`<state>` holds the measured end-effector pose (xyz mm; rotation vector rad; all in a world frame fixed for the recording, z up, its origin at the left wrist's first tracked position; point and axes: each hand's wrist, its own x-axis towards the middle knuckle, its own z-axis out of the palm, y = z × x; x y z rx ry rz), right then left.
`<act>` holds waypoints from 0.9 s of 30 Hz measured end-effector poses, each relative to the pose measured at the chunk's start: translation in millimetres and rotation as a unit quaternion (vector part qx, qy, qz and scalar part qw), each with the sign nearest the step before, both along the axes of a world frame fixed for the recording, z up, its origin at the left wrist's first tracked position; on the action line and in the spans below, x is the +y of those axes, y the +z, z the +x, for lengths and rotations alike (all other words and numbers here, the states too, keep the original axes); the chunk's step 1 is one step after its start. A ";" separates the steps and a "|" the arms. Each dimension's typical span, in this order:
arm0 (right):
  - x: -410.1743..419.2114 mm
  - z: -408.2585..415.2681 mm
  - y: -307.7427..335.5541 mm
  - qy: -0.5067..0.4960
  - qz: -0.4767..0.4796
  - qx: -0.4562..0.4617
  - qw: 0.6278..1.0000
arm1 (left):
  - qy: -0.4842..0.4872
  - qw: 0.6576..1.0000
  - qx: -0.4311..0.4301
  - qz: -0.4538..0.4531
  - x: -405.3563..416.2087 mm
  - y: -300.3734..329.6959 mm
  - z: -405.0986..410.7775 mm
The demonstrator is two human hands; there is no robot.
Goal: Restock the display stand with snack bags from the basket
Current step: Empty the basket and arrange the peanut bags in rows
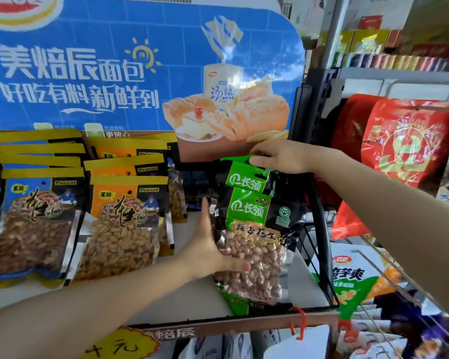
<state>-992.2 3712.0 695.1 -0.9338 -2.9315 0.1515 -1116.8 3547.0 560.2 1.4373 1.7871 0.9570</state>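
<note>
Green peanut bags (254,229) stand upright on the display stand (244,323)

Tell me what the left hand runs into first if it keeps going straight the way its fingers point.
The left hand points up and away, its fingers along the left edge of the front green peanut bag. Straight on, it would probably meet the black wire rack at the back of the shelf, though depth is unclear.

Both arms are bare from the edge of the view down to the left hand (208,252) and the right hand (280,156), with no sleeve, watch, ring or glove to be seen on either.
</note>
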 end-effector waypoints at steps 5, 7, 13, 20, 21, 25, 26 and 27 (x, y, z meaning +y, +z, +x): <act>7.5 9.3 6.5 -0.026 -0.170 0.072 0.982 | 0.004 1.000 -0.004 0.015 -11.0 -5.1 7.9; 12.0 11.2 9.5 -0.017 -0.142 0.051 0.988 | 0.006 1.000 -0.019 0.020 -12.5 -6.2 11.2; 26.4 7.8 16.2 0.052 -0.067 -0.090 0.992 | 0.008 0.999 -0.040 0.011 -10.9 -11.4 6.2; 24.5 -10.3 1.0 0.118 0.103 0.006 0.988 | -0.011 0.999 -0.035 -0.017 5.2 -1.5 -0.7; 27.0 -15.2 -3.1 0.113 0.106 0.030 0.987 | -0.018 0.999 -0.045 -0.023 7.4 -3.5 -1.9; 25.9 -31.6 -4.3 0.086 0.061 0.112 0.988 | -0.036 0.994 -0.105 0.008 10.2 -13.2 3.8; 24.1 -35.0 -2.6 0.090 0.032 0.161 0.982 | -0.040 0.992 -0.117 0.026 10.6 -16.7 5.8; 23.8 -38.5 -0.3 0.092 0.009 0.189 0.978 | -0.043 0.991 -0.119 0.042 10.9 -20.4 6.4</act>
